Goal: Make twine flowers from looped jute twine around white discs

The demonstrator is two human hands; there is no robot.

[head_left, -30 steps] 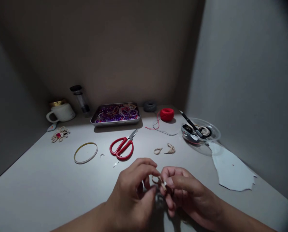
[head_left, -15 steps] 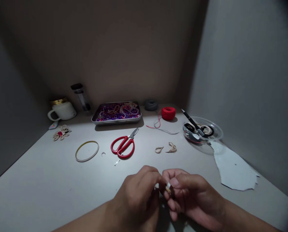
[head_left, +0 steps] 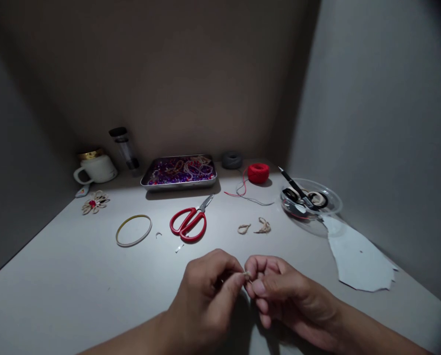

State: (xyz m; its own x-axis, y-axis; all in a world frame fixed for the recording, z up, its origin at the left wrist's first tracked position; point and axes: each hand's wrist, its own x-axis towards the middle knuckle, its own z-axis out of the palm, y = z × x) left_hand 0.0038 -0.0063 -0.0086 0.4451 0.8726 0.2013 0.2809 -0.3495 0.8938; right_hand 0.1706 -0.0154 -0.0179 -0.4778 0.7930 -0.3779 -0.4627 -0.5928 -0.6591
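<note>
Just above the near part of the table, my left hand [head_left: 210, 295] and my right hand [head_left: 293, 298] meet fingertip to fingertip. Between them is a small pale piece of twine [head_left: 246, 274], pinched by both; most of it is hidden by the fingers. Beyond the hands lie a small twine loop [head_left: 244, 229] and a curled bunch of twine [head_left: 263, 226]. Red-handled scissors [head_left: 189, 222] rest to the left of these, blades pointing away. A tiny clear strip [head_left: 179, 248] lies by the handles.
Left are a thin hoop [head_left: 133, 243], a twine flower [head_left: 95, 202], a lidded mug [head_left: 101, 170] and a clear tube [head_left: 125, 150]. A bead tray [head_left: 179, 186], grey yarn [head_left: 232, 160] and red yarn [head_left: 258, 173] stand behind. Right are a plastic bowl [head_left: 335, 202] and white sheet [head_left: 363, 261].
My left thumb has come forward and now pinches the twine at its tip. The pale piece between the fingers has shifted slightly up and left. The things on the table look unmoved.
</note>
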